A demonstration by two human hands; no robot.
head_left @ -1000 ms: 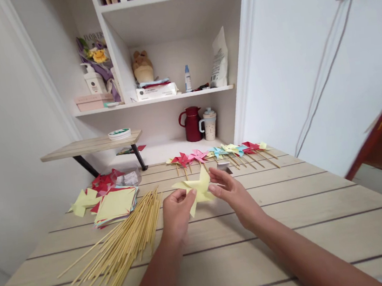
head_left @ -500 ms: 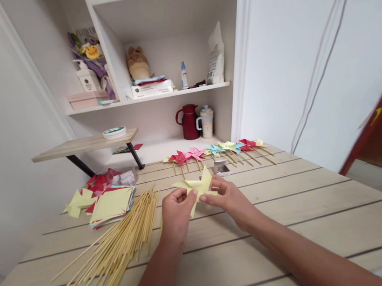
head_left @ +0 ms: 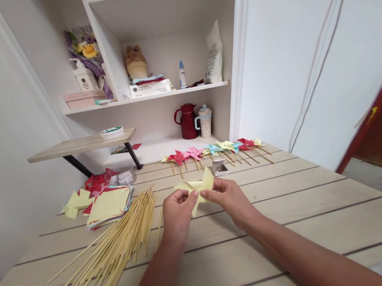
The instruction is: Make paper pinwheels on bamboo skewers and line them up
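Left arm: extends forward from lower centre, forearm bare.
Left hand (head_left: 176, 213): raised, fingers curled, thumb and fingertips pinched.
Right arm: enters from lower right, angled inward.
Right hand (head_left: 229, 197): fingers pinched, close beside left hand.

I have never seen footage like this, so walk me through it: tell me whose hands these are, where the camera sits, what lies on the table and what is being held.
There is no machine here. One camera on a person's head looks forward and down at their own bare hands. The left hand and right hand together pinch a folded yellow paper pinwheel above a pale wooden table. On the table lie a heap of bamboo sticks, a stack of coloured paper squares and, farther back, a row of finished pinwheels on sticks. Behind stands a white shelf with a red jug.
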